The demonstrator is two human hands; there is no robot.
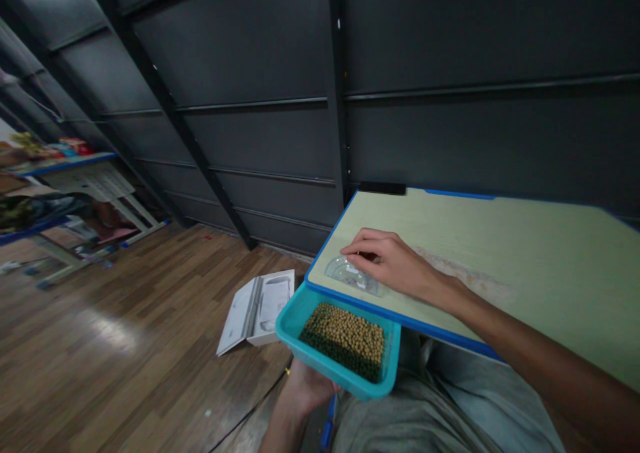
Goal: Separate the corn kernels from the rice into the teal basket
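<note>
While a dark panelled wall [260, 73] rises across the whole back, a wood-plank floor [165, 293] stretches below it on the left, and a pale desk [530, 253] with blue edging stands against the wall on the right. Across the floor, at the far left, is another desk [95, 169], where a person's leg [70, 206] shows beneath the top.

From the lower right corner, the right forearm [475, 313] slants up and leftward over the desk. The right hand [377, 256] sits at its end near the desk's left side, palm down, wrist nearly straight, fingers bent together, with the thumb close below the index finger. Whether those fingertips pinch anything cannot be told.

Just off the desk's near left corner is a turquoise basin [300, 306], tilted slightly. The left hand [313, 383] grasps it from beneath at its near side, the forearm coming up from the bottom edge; the fingers are hidden under the basin.

On the floor beyond the basin lies an open white box [257, 309]. A clear protractor [347, 274] lies flat on the desk by its left corner, partly under the right hand. At the desk's back left corner rests a slim black object [383, 188]. Smallest are the beans in the basin, tan beans [350, 329] toward the desk and dark green beans [335, 353] along the near side.
</note>
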